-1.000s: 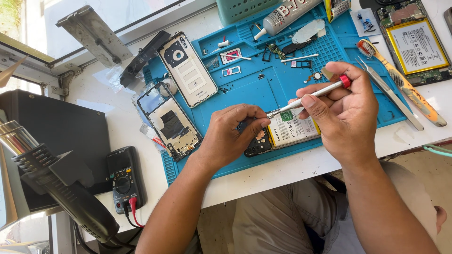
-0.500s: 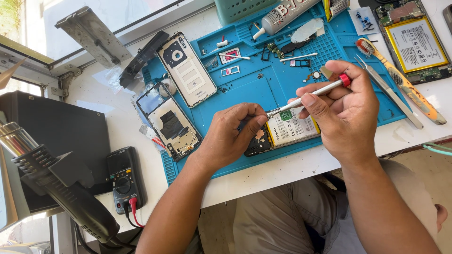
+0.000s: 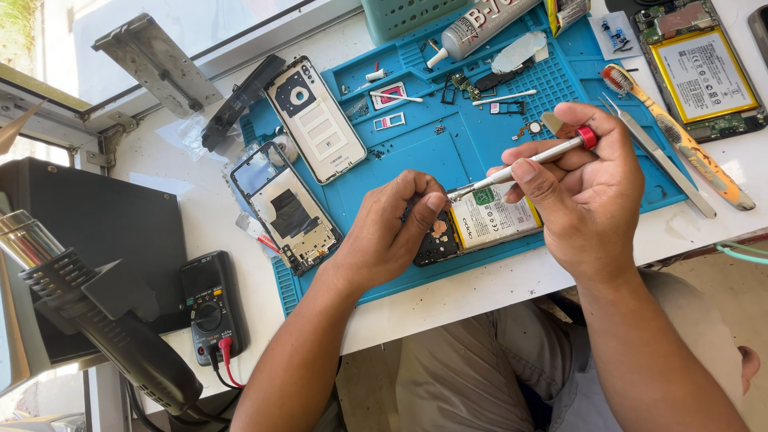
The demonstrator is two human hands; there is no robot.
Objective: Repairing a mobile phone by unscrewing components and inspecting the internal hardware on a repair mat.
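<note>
An opened phone [image 3: 488, 220] with its battery showing lies on the blue work mat [image 3: 448, 152]. My left hand [image 3: 392, 232] rests on the phone's left end, fingers curled over the circuit board. My right hand [image 3: 580, 192] grips a slim silver screwdriver [image 3: 528, 160] with a red ring near its top, its tip pointing down-left to the phone's upper edge beside my left fingertips.
A white phone back cover [image 3: 316, 120] and a bare phone frame [image 3: 284, 208] lie on the mat's left. Tweezers [image 3: 660, 156], a toothbrush [image 3: 680, 152], a glue tube [image 3: 480, 24], another open phone [image 3: 704, 72], a multimeter [image 3: 210, 304] and a hot-air gun [image 3: 96, 320] surround the mat.
Both hands hold nearly the same pose; the screwdriver tip has shifted only slightly over the phone's upper edge.
</note>
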